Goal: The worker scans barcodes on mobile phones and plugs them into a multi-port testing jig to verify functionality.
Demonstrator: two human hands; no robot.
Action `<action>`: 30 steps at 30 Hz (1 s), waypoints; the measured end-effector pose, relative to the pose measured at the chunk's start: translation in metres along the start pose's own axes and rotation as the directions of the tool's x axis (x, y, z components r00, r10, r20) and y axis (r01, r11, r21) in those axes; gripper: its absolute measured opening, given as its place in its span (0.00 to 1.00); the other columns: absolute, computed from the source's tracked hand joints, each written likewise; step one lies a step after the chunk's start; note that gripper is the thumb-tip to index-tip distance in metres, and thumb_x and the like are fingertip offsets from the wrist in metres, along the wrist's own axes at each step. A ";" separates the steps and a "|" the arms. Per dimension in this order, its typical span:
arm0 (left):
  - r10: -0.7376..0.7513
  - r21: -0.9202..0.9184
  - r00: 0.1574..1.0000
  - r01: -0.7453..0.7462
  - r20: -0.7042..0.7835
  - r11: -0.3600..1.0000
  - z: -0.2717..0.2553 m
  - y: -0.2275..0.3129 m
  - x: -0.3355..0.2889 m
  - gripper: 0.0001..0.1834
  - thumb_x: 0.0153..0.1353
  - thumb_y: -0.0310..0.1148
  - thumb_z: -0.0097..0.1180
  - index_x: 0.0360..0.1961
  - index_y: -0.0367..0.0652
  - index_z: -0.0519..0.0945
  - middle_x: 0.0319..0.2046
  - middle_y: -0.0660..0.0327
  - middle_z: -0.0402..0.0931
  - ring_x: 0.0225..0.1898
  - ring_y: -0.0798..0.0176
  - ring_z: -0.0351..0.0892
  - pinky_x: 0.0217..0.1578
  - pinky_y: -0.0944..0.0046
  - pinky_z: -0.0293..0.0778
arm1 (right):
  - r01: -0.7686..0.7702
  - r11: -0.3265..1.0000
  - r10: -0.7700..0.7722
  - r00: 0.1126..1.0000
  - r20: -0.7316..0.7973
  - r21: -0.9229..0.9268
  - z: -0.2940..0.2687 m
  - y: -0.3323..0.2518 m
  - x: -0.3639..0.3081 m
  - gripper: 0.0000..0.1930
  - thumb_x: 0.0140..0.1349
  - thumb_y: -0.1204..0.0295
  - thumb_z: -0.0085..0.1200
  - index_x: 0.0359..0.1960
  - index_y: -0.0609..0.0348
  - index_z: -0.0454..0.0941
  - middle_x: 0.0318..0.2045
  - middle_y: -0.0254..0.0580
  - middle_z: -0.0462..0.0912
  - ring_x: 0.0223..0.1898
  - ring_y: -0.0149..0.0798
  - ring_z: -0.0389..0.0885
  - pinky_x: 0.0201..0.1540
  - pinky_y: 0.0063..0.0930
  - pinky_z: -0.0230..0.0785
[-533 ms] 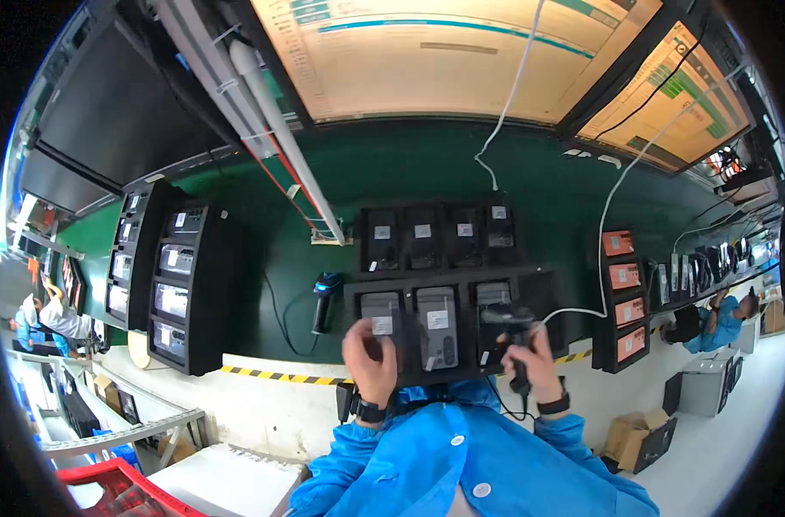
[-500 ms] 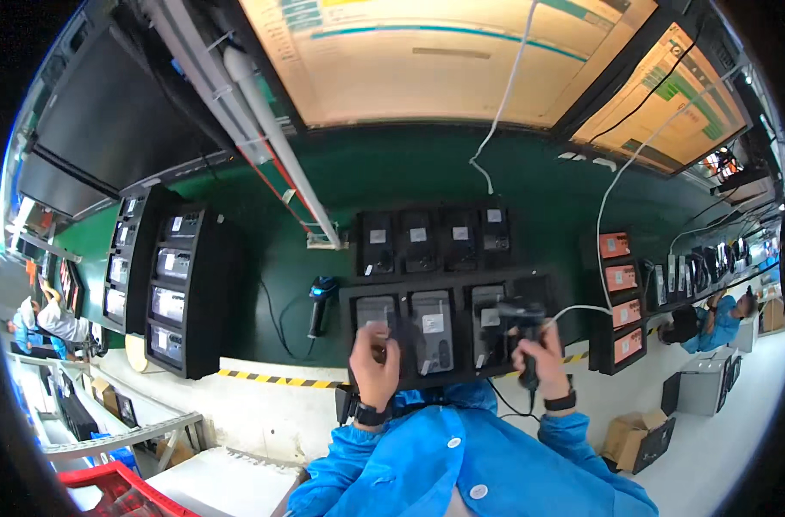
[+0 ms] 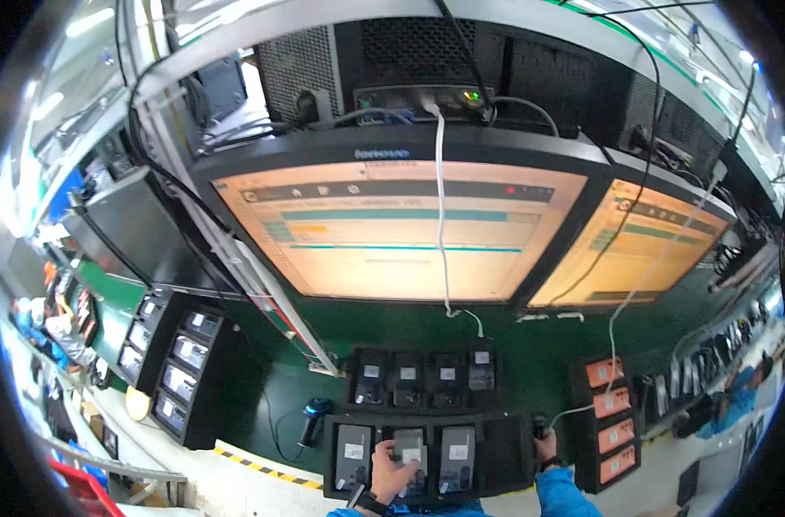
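A black tray (image 3: 489, 489) in front of me has slots with three dark phones, each with a white label; its rightmost slot is dark and bare. My left hand (image 3: 394, 476) is closed over the middle phone (image 3: 412, 464), thumb and fingers at its sides. Left of it lies another phone (image 3: 353, 457), and to its right a third phone (image 3: 456, 457). At the tray's right end my right hand (image 3: 547, 448) is closed round a black handheld scanner (image 3: 540, 426), mostly hidden, with a light cable.
A second black tray (image 3: 384, 408) of phones stands behind. A blue-and-black scanner (image 3: 313, 420) lies left. Trays of phones (image 3: 178, 379) stand farther left; a black tray of orange items (image 3: 616, 433) stands right. Two lit monitors (image 3: 384, 233) rise behind a metal post (image 3: 280, 314). People work at both sides.
The view has tilted up, showing more of the monitors. My left hand has gone from the leftmost phone to the middle one. My right hand, with the scanner, has moved off the phones to the tray's right end.
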State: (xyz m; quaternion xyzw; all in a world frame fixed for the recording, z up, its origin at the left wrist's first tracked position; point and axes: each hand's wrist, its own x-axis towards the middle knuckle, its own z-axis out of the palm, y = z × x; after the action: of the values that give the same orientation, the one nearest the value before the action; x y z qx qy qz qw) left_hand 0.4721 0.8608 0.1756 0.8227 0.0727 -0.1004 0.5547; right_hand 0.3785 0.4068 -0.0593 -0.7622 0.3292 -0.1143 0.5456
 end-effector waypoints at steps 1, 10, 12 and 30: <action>-0.106 -0.095 0.994 0.107 0.023 0.990 -0.003 0.009 0.001 0.33 0.48 0.33 0.68 0.53 0.35 0.66 0.42 0.49 0.74 0.33 0.63 0.78 0.37 0.65 0.74 | 0.033 0.995 -0.038 0.998 -0.059 -0.096 -0.001 0.003 0.006 0.21 0.43 0.81 0.63 0.39 0.61 0.68 0.33 0.34 0.72 0.40 0.38 0.75 0.47 0.32 0.69; 0.034 -0.385 0.956 0.085 0.291 0.919 -0.016 0.030 0.010 0.18 0.56 0.27 0.60 0.47 0.32 0.74 0.38 0.61 0.79 0.41 0.70 0.75 0.44 0.67 0.71 | 0.500 0.820 -0.516 0.856 -0.019 0.279 0.046 -0.322 -0.076 0.15 0.68 0.63 0.41 0.28 0.61 0.71 0.31 0.38 0.75 0.33 0.33 0.72 0.36 0.25 0.65; 0.027 -0.372 0.955 0.089 0.295 0.924 -0.029 0.059 0.003 0.15 0.58 0.28 0.60 0.45 0.32 0.75 0.36 0.61 0.79 0.39 0.71 0.75 0.42 0.69 0.71 | 0.351 0.885 -0.420 0.885 0.200 0.307 0.077 -0.370 -0.122 0.14 0.69 0.66 0.40 0.33 0.63 0.74 0.32 0.40 0.77 0.33 0.31 0.74 0.38 0.25 0.67; 0.362 -0.263 0.845 -0.274 0.393 0.925 -0.050 0.057 -0.030 0.17 0.58 0.32 0.61 0.47 0.38 0.76 0.37 0.52 0.80 0.41 0.64 0.79 0.43 0.63 0.72 | 0.700 0.712 -0.536 0.588 0.606 -0.050 0.113 -0.437 -0.206 0.06 0.55 0.72 0.60 0.32 0.59 0.84 0.33 0.43 0.84 0.36 0.42 0.83 0.39 0.30 0.73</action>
State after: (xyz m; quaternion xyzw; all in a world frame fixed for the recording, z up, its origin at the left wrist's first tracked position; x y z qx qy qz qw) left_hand 0.4604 0.8854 0.2520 0.7210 -0.1812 -0.1798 0.6443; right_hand 0.4479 0.7035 0.3325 -0.8970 -0.1184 -0.0262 0.4250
